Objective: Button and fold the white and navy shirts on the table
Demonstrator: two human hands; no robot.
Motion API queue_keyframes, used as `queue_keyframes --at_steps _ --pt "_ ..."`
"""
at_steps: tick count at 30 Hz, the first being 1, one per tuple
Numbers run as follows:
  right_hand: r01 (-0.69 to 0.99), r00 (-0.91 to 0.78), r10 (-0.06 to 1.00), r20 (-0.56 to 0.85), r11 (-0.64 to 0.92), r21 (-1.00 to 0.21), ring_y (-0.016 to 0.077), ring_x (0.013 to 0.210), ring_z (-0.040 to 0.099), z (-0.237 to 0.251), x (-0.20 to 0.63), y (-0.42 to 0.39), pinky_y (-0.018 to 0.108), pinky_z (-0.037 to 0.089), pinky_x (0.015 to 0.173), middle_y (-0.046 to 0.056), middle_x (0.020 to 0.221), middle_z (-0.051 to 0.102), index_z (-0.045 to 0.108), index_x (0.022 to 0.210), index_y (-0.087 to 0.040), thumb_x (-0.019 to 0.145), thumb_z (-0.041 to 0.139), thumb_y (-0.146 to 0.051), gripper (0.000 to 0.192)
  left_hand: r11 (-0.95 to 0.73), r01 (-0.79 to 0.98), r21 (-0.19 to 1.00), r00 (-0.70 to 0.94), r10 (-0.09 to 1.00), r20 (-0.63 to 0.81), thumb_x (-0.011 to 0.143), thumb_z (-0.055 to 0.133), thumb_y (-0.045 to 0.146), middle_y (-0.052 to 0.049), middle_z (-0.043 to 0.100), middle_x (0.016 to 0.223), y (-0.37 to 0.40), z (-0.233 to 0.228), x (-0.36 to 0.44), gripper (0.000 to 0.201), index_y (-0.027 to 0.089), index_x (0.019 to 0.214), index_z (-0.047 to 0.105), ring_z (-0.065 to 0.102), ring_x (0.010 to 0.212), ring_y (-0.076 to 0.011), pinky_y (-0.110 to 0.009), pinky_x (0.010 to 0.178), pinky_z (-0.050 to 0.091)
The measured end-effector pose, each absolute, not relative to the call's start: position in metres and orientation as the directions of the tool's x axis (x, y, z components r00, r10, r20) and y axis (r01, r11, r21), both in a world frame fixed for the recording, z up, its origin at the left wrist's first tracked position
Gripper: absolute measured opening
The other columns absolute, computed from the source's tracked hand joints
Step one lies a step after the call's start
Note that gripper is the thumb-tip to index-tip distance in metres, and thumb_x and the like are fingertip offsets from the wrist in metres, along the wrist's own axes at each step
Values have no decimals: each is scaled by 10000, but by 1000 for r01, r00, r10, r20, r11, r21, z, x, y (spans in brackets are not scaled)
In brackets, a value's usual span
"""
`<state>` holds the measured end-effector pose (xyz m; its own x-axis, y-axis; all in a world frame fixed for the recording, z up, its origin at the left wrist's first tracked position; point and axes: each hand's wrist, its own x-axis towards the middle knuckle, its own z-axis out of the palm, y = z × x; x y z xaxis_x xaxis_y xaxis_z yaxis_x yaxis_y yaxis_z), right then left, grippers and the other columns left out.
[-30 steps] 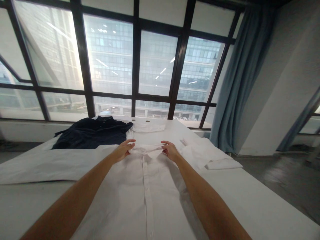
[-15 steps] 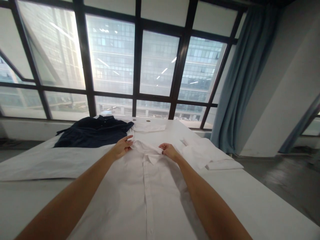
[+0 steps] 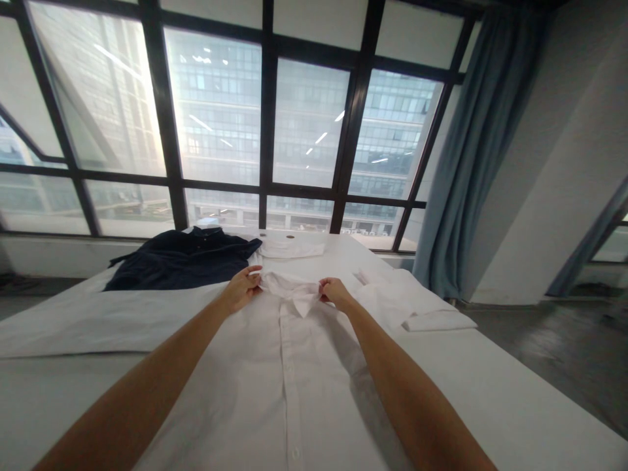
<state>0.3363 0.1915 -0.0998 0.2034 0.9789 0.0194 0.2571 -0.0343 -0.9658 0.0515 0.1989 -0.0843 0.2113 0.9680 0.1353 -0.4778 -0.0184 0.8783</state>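
A white button-up shirt (image 3: 275, 386) lies flat, front up, on a white bed (image 3: 515, 405), its button placket running toward me. My left hand (image 3: 242, 288) pinches the left side of the shirt's collar (image 3: 289, 288). My right hand (image 3: 335, 291) grips the collar's right side. Both arms stretch forward over the shirt's body. One collar point hangs down in the middle between my hands.
A dark navy shirt (image 3: 181, 260) is spread at the far left of the bed. A folded white garment (image 3: 292, 247) sits at the far middle, another white garment (image 3: 412, 304) at the right. Large windows (image 3: 216, 124) and a blue curtain (image 3: 471, 150) stand behind; grey floor at right.
My hands have shifted the collar slightly: it was lifted and turned, and its point now hangs lower in the middle. Both hands stay at the collar's ends.
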Motion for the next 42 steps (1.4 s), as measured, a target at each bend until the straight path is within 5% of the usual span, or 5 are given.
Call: queue_keyframes --at_steps 4,9,20,31,42 --pt "-175 120 991 -66 -45 -983 144 600 586 -94 336 193 286 509 601 -6 661 601 538 826 -178 532 526 16 353 -23 -517 856 220 962 159 689 637 -35 -15 652 807 199 -85 52 395 161 1031 610 638 695 -98 -199 648 519" --pt "-360 -83 996 -27 -55 -931 129 639 591 -89 336 187 245 483 604 -4 733 614 504 917 -183 476 481 66 507 -34 -499 866 240 955 176 615 641 -76 -22 670 878 198 -83 49 479 174 1022 617 650 738 -111 -215 673 525" --pt "-367 -63 995 -73 -91 -926 154 658 588 -83 331 178 280 471 608 -11 703 590 480 975 -206 501 459 -10 513 73 -391 917 231 973 22 738 656 85 -60 674 753 196 -80 50 91 95 827 671 620 655 -134 -253 632 527" --pt "-345 -96 994 47 11 -939 94 581 511 -89 329 181 215 397 535 -39 672 577 599 818 -190 631 733 -216 231 -16 -296 955 209 974 81 606 776 237 -42 694 792 193 -79 53 329 140 912 701 622 681 -142 -230 625 485" --pt "-201 -242 968 66 17 -980 93 593 511 -88 340 173 236 366 573 -30 660 599 659 810 -170 505 853 -259 373 -161 295 942 164 980 116 572 628 754 46 417 460 200 -88 41 600 163 550 526 400 481 -112 -238 475 248"
